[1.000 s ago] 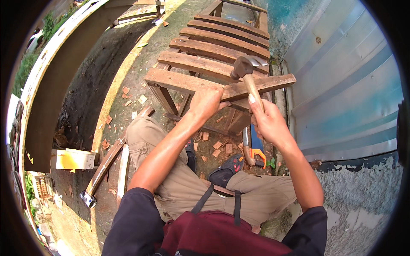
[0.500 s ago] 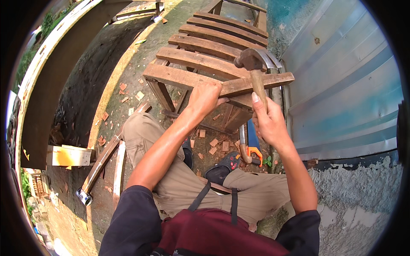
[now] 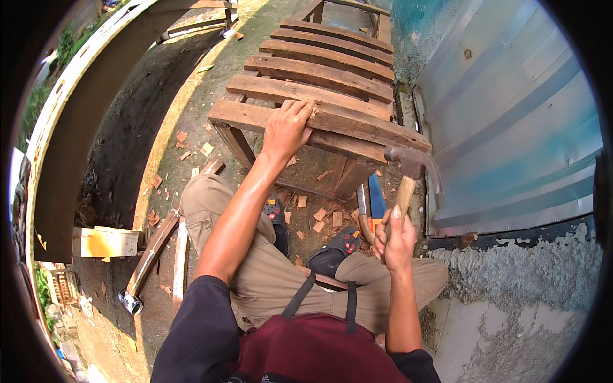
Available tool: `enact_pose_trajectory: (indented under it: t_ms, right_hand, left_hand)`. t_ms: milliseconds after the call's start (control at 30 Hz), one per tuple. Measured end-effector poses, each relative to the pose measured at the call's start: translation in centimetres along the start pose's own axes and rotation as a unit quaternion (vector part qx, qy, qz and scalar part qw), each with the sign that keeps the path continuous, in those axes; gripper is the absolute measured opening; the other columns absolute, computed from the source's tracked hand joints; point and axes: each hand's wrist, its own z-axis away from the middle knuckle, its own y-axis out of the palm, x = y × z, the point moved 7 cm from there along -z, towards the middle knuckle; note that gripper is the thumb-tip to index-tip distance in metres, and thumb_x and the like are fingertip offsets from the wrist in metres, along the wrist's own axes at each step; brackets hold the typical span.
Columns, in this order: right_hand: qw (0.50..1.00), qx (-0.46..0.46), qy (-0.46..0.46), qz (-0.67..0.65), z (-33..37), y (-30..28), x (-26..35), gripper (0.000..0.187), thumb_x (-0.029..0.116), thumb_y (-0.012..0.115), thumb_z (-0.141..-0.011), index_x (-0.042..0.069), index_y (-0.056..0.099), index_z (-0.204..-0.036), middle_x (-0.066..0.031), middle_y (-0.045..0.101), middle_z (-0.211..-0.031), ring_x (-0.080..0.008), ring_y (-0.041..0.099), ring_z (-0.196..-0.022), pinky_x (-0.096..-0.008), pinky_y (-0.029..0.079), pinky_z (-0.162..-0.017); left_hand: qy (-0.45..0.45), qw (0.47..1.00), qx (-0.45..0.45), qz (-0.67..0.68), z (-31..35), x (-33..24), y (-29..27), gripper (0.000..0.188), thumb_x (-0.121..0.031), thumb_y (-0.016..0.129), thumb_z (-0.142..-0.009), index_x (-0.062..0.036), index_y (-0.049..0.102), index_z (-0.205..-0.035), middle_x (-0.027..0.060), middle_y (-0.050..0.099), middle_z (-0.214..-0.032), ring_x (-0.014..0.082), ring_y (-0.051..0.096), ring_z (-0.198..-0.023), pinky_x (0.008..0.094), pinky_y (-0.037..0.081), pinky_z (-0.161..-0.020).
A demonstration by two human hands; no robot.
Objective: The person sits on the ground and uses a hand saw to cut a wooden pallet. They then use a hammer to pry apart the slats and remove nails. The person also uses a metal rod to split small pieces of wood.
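Left hand [image 3: 286, 133], fingers pinching plank [image 3: 370, 126], could be struck if hammer [image 3: 407, 171], fist-wrapped by right hand [image 3: 398, 240] at four o'clock, is misaimed

1. Sleeves [image 3: 198, 319]: short, dark, loose at the hem, ending near the elbow.
2. Front panel [image 3: 313, 351]: maroon fabric, softly folded; small pale marking at the lower picture edge.
3. Straps [image 3: 300, 293]: two, dark, narrow, flat, extending from the maroon section over the lap.
4. Trousers [image 3: 262, 276]: khaki, long, loose cut, visible seams at the left knee.
5. Shoes [image 3: 327, 260]: dark, rounded, with small red decorations on top.
6. Left hand [image 3: 286, 134], right hand [image 3: 399, 241]: bare.
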Motion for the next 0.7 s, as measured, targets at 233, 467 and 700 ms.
enact_pose_trajectory:
  t_ms: [233,467,700]
  right_hand:
    - [0.996,-0.043,0.054,-0.053,6.1,-2.3,-8.7,0.038,0.044,0.044,-0.111,0.008,0.045,-0.098,-0.0007,0.042,-0.062,-0.0076,0.036,-0.041,-0.0252,0.033,-0.037]
    - [0.989,-0.083,0.08,-0.095,6.0,-3.2,-11.7,0.032,0.038,0.046,-0.111,0.009,0.047,-0.097,0.0016,0.042,-0.063,-0.0067,0.038,-0.042,-0.0251,0.033,-0.037]
    - [0.986,-0.087,0.126,-0.068,6.7,-4.8,-16.0,0.037,0.044,0.046,-0.11,0.01,0.047,-0.096,-0.0002,0.043,-0.061,-0.0083,0.037,-0.04,-0.0262,0.033,-0.036]
  left_hand:
    - [-0.04,0.992,0.046,0.114,2.1,0.6,1.6,0.072,-0.039,0.079,-0.087,0.0052,0.056,-0.139,0.0225,0.057,-0.143,0.0366,0.048,-0.139,0.0465,0.039,-0.114]
    - [-0.105,0.975,0.107,0.165,0.3,1.6,1.7,0.072,-0.033,0.089,-0.077,0.0,0.061,-0.134,0.0174,0.063,-0.128,0.0351,0.055,-0.123,0.0454,0.045,-0.106]
    - [-0.048,0.979,0.154,0.121,-1.9,1.2,1.4,0.08,-0.026,0.094,-0.066,-0.0053,0.06,-0.136,0.0162,0.059,-0.126,0.0359,0.055,-0.119,0.0436,0.046,-0.104]
